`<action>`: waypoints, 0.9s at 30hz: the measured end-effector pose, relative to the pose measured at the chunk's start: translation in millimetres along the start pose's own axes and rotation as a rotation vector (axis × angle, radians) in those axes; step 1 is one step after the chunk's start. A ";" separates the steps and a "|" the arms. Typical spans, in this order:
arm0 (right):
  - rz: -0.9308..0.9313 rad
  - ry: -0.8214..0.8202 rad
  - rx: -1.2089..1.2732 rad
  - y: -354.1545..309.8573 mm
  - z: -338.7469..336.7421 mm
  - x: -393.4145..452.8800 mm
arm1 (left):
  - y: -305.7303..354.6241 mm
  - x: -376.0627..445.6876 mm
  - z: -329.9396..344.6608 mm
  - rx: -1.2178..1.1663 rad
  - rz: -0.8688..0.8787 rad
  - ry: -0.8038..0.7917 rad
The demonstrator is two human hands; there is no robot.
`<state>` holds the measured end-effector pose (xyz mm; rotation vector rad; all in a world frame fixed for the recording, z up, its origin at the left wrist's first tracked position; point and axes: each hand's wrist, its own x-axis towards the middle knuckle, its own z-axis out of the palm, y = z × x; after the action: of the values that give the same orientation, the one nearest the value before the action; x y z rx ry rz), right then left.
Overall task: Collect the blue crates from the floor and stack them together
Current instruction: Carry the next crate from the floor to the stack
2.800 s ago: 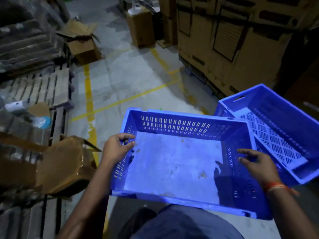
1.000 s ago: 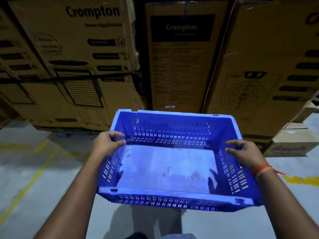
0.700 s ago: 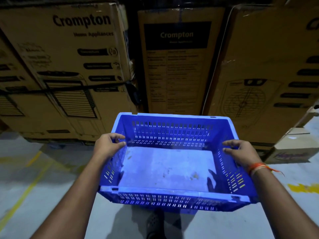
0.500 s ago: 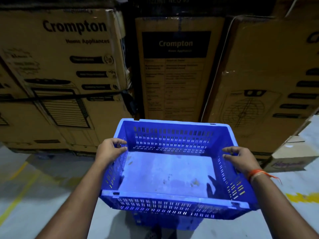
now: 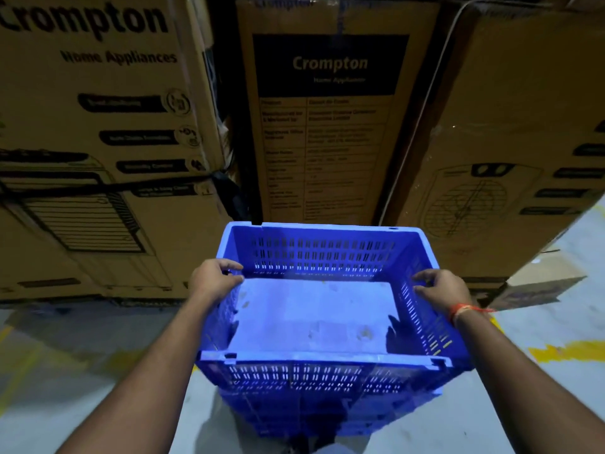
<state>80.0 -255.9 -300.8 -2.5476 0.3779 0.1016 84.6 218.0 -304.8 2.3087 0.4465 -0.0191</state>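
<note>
Holding a blue crate (image 5: pixel 314 309) before stacked cardboard boxes (image 5: pixel 327 126).

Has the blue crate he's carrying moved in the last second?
Yes. The blue crate has come down onto the stack of crates, before the Crompton boxes.

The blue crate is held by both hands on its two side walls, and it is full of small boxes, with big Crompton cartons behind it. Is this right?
Not quite: the head view shows the blue crate empty, its floor bare. The left hand and right hand do grip its side walls, with Crompton cartons behind.
</note>
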 end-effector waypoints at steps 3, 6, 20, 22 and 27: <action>0.007 0.005 -0.027 -0.2 0.7 5.3 | 2.6 2.1 2.2 0.070 0.026 -0.001; 0.008 0.022 -0.054 -2.7 1.7 5.3 | 0.5 2.2 3.6 0.057 0.028 0.003; -0.039 -0.011 -0.144 7.7 3.0 12.1 | -6.5 -22.0 -1.0 -0.043 0.047 -0.052; -0.029 -0.018 -0.143 6.8 2.7 11.6 | -7.7 -25.6 -1.4 0.049 0.059 -0.041; -0.037 -0.061 -0.112 4.6 0.7 3.2 | -16.1 -30.9 -0.2 0.239 0.115 -0.031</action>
<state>81.7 -260.0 -304.3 -2.6534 0.3088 0.1912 50.4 218.8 -311.2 2.5616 0.3090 -0.0541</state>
